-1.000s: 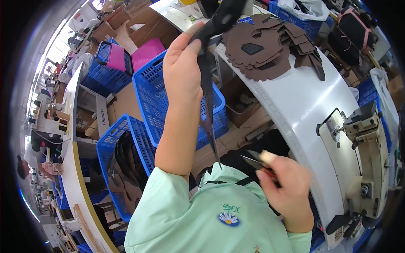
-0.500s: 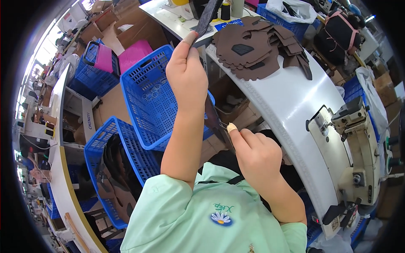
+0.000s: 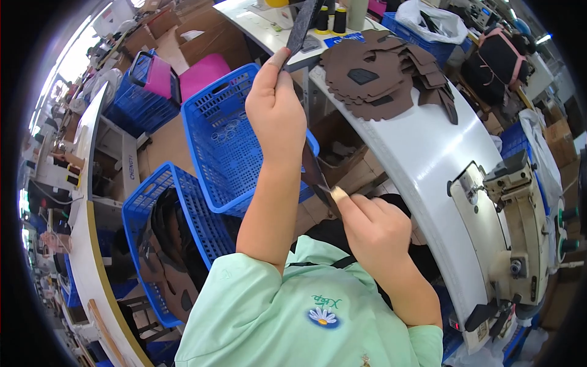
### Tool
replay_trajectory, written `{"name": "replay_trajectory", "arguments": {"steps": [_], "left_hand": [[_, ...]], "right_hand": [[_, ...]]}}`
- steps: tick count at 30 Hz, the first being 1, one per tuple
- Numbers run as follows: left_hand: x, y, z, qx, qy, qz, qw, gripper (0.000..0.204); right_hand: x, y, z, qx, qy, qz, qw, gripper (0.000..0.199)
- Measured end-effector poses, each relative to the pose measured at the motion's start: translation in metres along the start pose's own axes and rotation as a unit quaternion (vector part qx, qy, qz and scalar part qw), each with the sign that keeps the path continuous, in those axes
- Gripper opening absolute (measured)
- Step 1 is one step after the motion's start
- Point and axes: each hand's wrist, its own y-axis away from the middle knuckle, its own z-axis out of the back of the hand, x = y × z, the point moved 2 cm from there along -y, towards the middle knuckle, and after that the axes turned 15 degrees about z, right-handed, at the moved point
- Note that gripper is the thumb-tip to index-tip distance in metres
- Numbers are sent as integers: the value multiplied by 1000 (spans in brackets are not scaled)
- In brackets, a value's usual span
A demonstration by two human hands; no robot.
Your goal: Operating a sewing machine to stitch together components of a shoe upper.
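My left hand [image 3: 276, 116] is raised, its fingers closed on a dark strip of material [image 3: 301, 29] that sticks up above the fingertips. A brown length of material [image 3: 313, 171] shows below, behind my left forearm; I cannot tell whether it is the same piece. Lower and to the right, my right hand [image 3: 378, 226] is closed, with a pale cover on one fingertip. From that fingertip a small thin metal tool [image 3: 326, 188] reaches to the brown material's edge. Most of this tool is hidden in the hand.
Brown cut pieces [image 3: 367, 79] lie stacked on the white table [image 3: 422, 147] to the right, with a sewing machine [image 3: 520, 226] nearer. A blue basket [image 3: 214, 165] stands beyond my left arm; another blue basket [image 3: 199, 229] holds dark pieces. Thread cones [image 3: 339, 20] stand at the back.
The whole view has shifted slightly. The metal tool's two prongs, apart before, now look closer together at the brown material. Both hands keep nearly the same pose.
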Motion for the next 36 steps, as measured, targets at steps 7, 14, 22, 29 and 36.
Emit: {"name": "replay_trajectory", "arguments": {"steps": [7, 14, 22, 29, 36], "left_hand": [[-30, -17, 125, -63, 70, -42, 995, 33], [-128, 20, 321, -169, -338, -74, 923, 33], [73, 61, 568, -208, -738, 81, 636, 36], [146, -55, 346, -80, -736, 81, 668, 41], [177, -65, -38, 324, -502, -63, 799, 31]], "right_hand": [[-3, 42, 15, -58, -103, -24, 993, 33], [-12, 56, -10, -49, -155, -66, 984, 33], [-18, 53, -15, -31, -183, -56, 981, 29], [-29, 76, -1, -28, -153, -118, 981, 31], [-36, 117, 29, -53, -78, -296, 950, 32]]}}
